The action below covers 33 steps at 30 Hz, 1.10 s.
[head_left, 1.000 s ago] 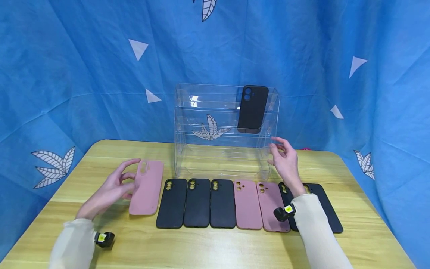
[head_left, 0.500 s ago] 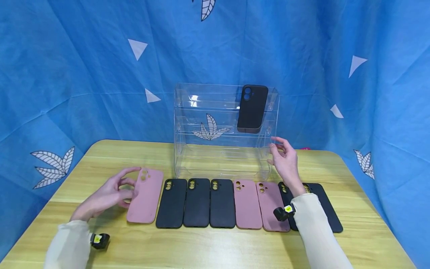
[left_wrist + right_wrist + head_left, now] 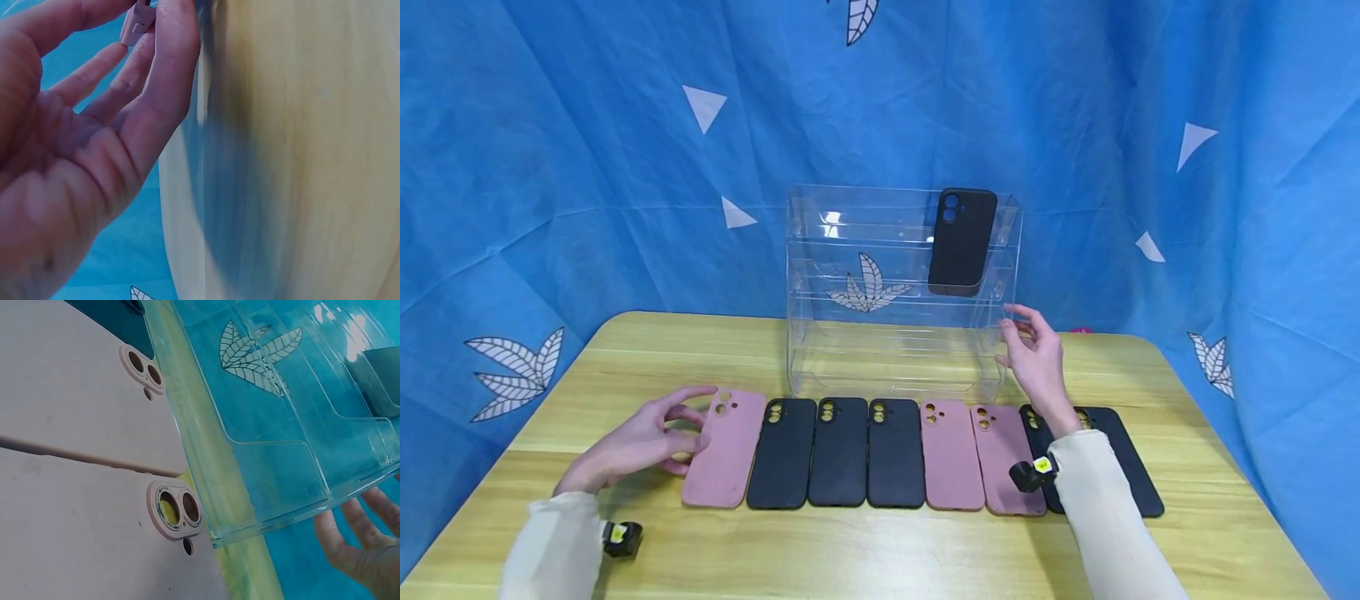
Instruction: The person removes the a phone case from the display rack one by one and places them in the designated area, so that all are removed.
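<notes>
At the left end of a row, a pink phone case (image 3: 726, 454) lies at table level beside a black case (image 3: 781, 457). My left hand (image 3: 642, 439) pinches its left edge; in the left wrist view only a small corner of the pink case (image 3: 137, 25) shows between the fingers. A clear acrylic display stand (image 3: 891, 388) stands behind the row, with a black phone case (image 3: 962, 242) leaning upright at the right of an upper tier. At the stand's right side is my right hand (image 3: 1036, 357), its fingertips touching the side wall in the right wrist view.
The row continues rightward with black cases (image 3: 897, 457), pink cases (image 3: 953, 458) and a black case (image 3: 1126, 467) partly under the right forearm. A wooden table (image 3: 820, 554) carries everything. Behind it hangs a blue patterned curtain (image 3: 587, 150).
My left hand has drawn the pink case toward the front and lowered it, so that it lines up with the row. The right hand has stayed at the stand.
</notes>
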Each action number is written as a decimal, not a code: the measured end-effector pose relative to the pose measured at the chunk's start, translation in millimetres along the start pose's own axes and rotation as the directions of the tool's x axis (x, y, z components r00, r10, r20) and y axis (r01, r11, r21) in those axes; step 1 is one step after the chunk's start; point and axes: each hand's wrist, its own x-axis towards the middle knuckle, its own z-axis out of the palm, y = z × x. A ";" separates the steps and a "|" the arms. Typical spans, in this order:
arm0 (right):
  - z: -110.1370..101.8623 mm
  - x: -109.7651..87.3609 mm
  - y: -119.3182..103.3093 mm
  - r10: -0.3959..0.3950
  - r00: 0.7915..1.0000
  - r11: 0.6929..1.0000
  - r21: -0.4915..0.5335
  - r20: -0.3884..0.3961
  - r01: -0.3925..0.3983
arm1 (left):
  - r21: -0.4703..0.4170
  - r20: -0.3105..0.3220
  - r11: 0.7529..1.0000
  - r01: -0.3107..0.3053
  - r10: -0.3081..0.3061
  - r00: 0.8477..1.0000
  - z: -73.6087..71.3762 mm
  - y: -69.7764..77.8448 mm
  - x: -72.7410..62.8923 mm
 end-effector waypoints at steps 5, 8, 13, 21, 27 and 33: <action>0.2 0.1 0.4 -0.006 1.000 1.000 0.000 -0.002 0.006 | 0.023 -0.012 0.999 0.025 -0.025 1.000 1.3 0.3 0.0; 0.7 0.5 0.7 -0.004 1.000 1.000 0.003 -0.007 0.004 | 0.044 -0.020 0.998 0.039 -0.038 0.999 1.5 0.7 -0.1; 1.0 1.1 1.7 -0.001 1.000 1.000 0.007 -0.013 0.001 | 0.110 -0.044 0.993 0.051 -0.047 0.998 0.5 -0.1 0.9; 1.2 1.3 3.3 -0.006 1.000 1.000 -0.002 -0.016 0.006 | 0.205 -0.074 0.978 0.048 -0.033 0.997 3.1 -0.6 2.3; 1.4 1.1 3.1 -0.007 1.000 1.000 0.004 -0.014 0.007 | 0.219 -0.075 0.975 0.048 -0.032 0.997 2.8 1.0 1.7; 0.8 0.7 3.5 -0.005 1.000 1.000 0.005 -0.012 0.005 | 0.242 -0.103 0.970 0.032 -0.007 0.995 2.2 2.8 0.1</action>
